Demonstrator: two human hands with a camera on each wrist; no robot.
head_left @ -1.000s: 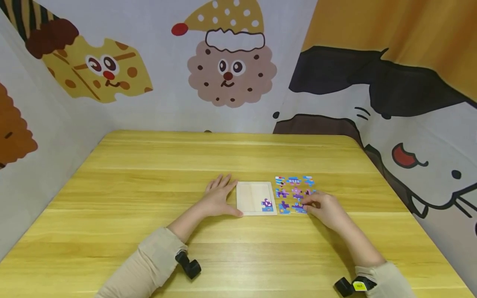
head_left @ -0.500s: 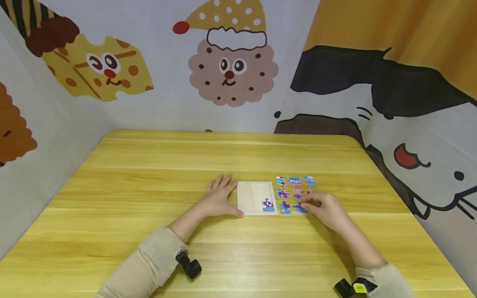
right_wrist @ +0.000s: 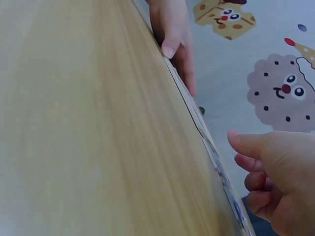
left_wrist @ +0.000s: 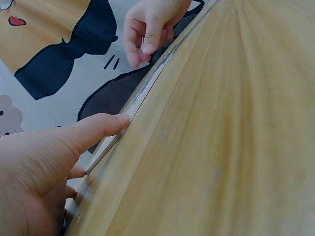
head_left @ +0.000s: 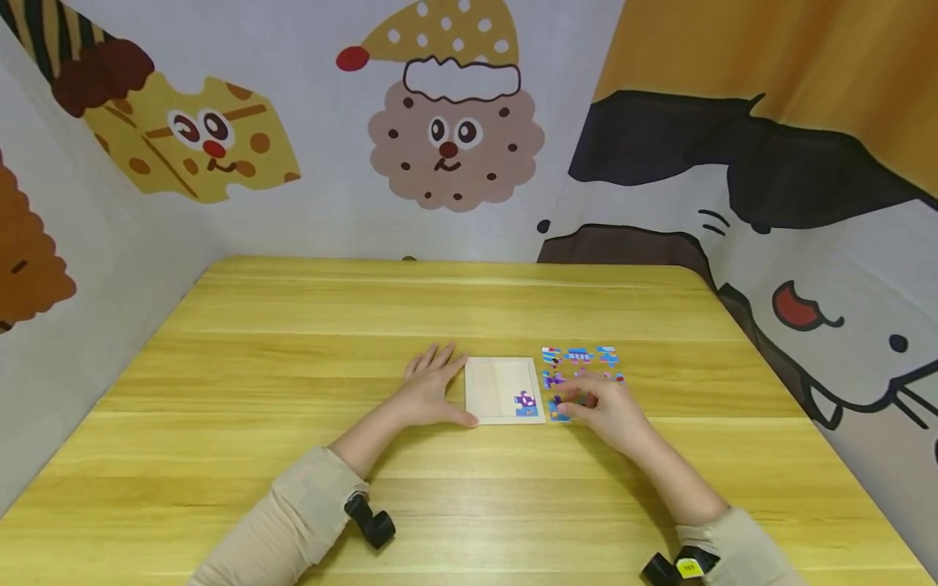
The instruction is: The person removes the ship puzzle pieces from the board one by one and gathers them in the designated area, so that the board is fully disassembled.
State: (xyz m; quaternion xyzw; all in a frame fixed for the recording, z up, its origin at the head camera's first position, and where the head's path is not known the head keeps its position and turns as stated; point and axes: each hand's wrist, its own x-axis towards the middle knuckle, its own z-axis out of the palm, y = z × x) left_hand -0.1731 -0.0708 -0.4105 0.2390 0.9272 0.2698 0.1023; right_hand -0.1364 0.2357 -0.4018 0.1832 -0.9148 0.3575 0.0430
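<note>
In the head view a shallow square wooden puzzle tray (head_left: pixel 494 387) lies mid-table, one purple, white and blue puzzle piece (head_left: pixel 525 404) in its lower right corner. My left hand (head_left: pixel 427 397) rests at the tray's left side with fingers spread, thumb (left_wrist: pixel 115 123) at the near corner. Over the loose pieces just right of the tray hovers my right hand (head_left: pixel 608 409). Its thumb (right_wrist: pixel 243 140) and bent forefinger stand apart, no piece visible between them. A blue and purple puzzle piece (head_left: pixel 558 412) lies beneath its fingertips. The hand covers several pieces partly or wholly.
More loose puzzle pieces (head_left: pixel 579 356) lie in rows along the tray's right side. All of it stands on a wood-grain table (head_left: pixel 454 505). A curtain (head_left: pixel 315 212) printed with cartoon figures hangs behind the table's far edge.
My right hand has shifted left across the loose pieces, from the right column toward the column nearest the tray. Its thumb and forefinger have parted. My left hand and the tray have stayed put.
</note>
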